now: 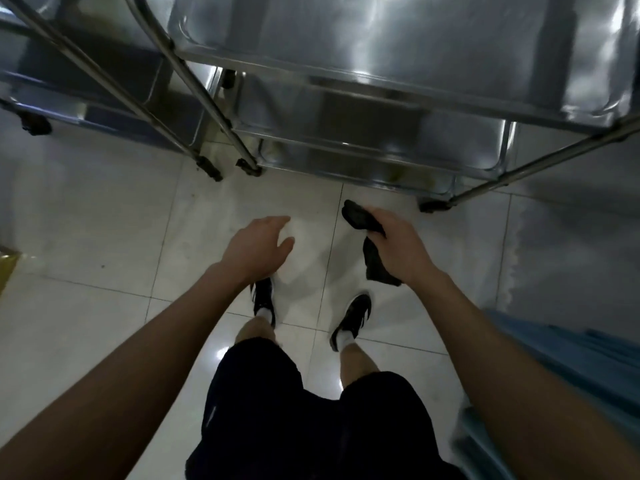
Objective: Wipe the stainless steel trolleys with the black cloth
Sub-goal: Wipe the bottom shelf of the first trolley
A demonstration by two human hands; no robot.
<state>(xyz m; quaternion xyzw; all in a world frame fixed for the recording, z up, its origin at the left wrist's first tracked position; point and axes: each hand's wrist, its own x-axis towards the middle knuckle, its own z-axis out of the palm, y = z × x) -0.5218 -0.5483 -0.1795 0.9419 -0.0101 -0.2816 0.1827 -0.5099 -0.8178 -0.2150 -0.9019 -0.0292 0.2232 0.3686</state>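
The right hand (pixel 398 244) is gripping the bunched black cloth (pixel 372 249) just short of the nearer trolley (pixel 398 57), the left hand (pixel 258 245) is hanging relaxed and empty, so spreading the cloth flat before reaching the steel shelves would likely be serving best.

Black cloth (pixel 372 242): crumpled, gripped, hanging above floor. Stainless steel trolleys (pixel 398 64): two, tiered, on castors, side by side.

Glossy white tiled floor (pixel 104 220) under two steel trolleys (pixel 381 109) (pixel 86 88) on castors and the person's black shoes (pixel 351 320).
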